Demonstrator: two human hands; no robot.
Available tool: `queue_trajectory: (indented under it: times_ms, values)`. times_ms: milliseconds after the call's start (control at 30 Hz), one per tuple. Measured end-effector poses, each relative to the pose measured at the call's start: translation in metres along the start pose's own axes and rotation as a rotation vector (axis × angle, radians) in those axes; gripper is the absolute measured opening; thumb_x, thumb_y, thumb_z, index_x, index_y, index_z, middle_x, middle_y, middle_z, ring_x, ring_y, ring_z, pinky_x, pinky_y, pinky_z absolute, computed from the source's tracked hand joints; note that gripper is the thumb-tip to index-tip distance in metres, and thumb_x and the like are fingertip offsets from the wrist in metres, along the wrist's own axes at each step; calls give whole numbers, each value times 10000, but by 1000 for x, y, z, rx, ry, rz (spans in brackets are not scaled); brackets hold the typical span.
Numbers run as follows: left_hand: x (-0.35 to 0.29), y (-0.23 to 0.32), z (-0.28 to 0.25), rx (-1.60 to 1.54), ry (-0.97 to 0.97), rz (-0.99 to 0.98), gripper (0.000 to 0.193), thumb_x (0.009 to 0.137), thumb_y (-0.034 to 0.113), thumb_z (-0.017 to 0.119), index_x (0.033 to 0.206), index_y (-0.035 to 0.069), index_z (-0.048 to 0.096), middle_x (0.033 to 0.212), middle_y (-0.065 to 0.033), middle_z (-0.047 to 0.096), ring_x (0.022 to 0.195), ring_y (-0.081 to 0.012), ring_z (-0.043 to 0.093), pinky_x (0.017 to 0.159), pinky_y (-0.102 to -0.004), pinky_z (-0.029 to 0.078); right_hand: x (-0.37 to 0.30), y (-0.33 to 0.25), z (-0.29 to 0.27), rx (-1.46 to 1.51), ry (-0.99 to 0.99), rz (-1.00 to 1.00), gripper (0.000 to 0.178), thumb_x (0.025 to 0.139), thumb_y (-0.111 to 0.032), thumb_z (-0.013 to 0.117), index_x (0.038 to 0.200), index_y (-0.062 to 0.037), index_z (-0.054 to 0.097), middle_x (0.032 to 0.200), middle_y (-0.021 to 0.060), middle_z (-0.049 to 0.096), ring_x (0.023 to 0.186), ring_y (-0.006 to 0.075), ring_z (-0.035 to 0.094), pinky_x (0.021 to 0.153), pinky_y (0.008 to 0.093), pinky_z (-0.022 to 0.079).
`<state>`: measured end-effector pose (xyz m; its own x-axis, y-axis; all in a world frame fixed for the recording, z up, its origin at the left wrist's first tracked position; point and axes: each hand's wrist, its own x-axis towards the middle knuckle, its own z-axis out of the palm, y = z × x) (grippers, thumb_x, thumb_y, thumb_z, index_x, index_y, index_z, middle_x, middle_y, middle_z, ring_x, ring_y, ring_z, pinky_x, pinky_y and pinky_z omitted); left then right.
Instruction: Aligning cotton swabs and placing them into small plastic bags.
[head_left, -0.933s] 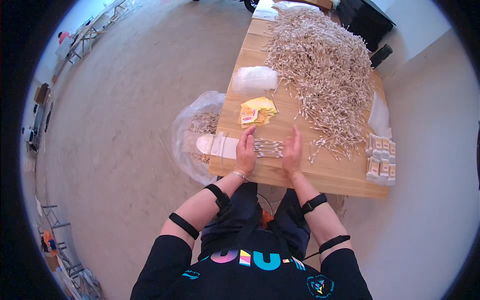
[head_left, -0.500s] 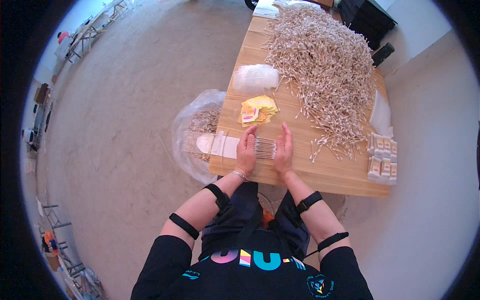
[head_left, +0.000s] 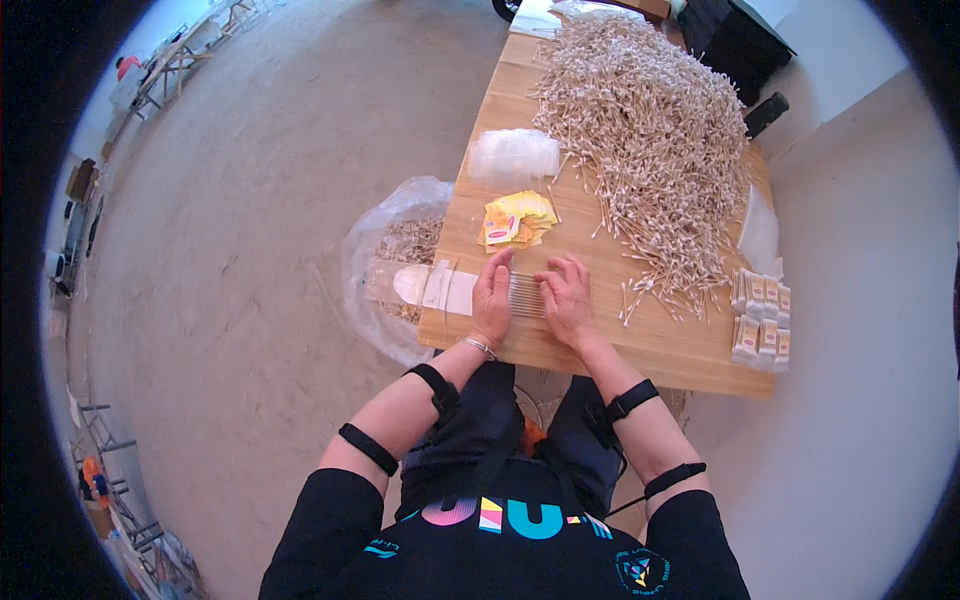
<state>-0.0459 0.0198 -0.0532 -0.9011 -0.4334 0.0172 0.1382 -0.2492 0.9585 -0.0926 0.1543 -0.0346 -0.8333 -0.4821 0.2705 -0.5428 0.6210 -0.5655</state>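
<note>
A row of cotton swabs (head_left: 527,296) lies side by side on the wooden table (head_left: 650,355), between my two hands. Against the row's left ends rests my left hand (head_left: 490,302), open, its fingers stretched out and the palm turned inward. My right hand (head_left: 568,302) is at the other ends, open, its fingers bent and apart, with the fingertips at the swabs. Left of my left hand, a white card-like piece (head_left: 459,292) and a clear strip reach over the table's edge. Just beyond the hands sits a stack of yellow printed cards (head_left: 517,220).
A large heap of loose cotton swabs (head_left: 650,130) covers the far right. Clear plastic sleeves (head_left: 514,155) lie beyond the cards. Several filled swab packets (head_left: 762,318) stand at the right edge. An open plastic bag (head_left: 395,215) of swabs is beside the table's left edge.
My right hand has turned from upright and flat to bent fingers over the swabs' right ends. The left hand has stayed nearly in place.
</note>
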Motion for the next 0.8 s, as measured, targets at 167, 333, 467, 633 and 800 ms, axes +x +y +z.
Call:
queue_trajectory:
  times_ms: [167, 333, 467, 633, 800]
  values:
    - [2, -4, 1, -85, -25, -15, 404, 996, 270, 397, 1267, -23, 461, 1270, -100, 496, 1206, -182, 444, 1053, -317, 331, 3, 10, -7, -140, 59, 38, 246, 817, -114, 551, 1042, -74, 643, 1196, 141, 504, 1191, 347, 389, 1022, 441, 309]
    - [1, -3, -5, -101, -8, -55, 419, 991, 287, 407, 1277, -17, 446, 1283, -109, 484, 1219, -199, 440, 1059, -321, 328, -1, -9, -19, -233, -14, -66, 323, 834, -138, 543, 1147, -83, 598, 1244, 147, 477, 1231, 346, 363, 1039, 435, 292]
    - [3, 1, 0, -146, -20, -67, 420, 992, 287, 401, 1276, -20, 443, 1292, -118, 476, 1227, -207, 434, 1063, -327, 324, -2, -3, -17, -367, 19, 77, 347, 864, -135, 507, 1201, -67, 559, 1288, 156, 450, 1260, 336, 347, 1062, 431, 269]
    - [3, 1, 0, -189, 19, -80, 404, 995, 277, 399, 1258, -16, 489, 1237, -107, 534, 1168, -168, 474, 1005, -284, 353, -6, 9, -12, 119, 100, 122, 435, 887, -144, 465, 1294, 9, 445, 1388, 196, 356, 1310, 348, 298, 1097, 424, 218]
    - [1, 4, 1, -74, -30, -46, 438, 996, 311, 378, 1268, -21, 466, 1266, -121, 508, 1197, -198, 454, 1027, -310, 338, -11, -19, 14, 593, 112, 275, 539, 915, -152, 403, 1398, 43, 265, 1463, 224, 254, 1376, 341, 208, 1129, 376, 150]
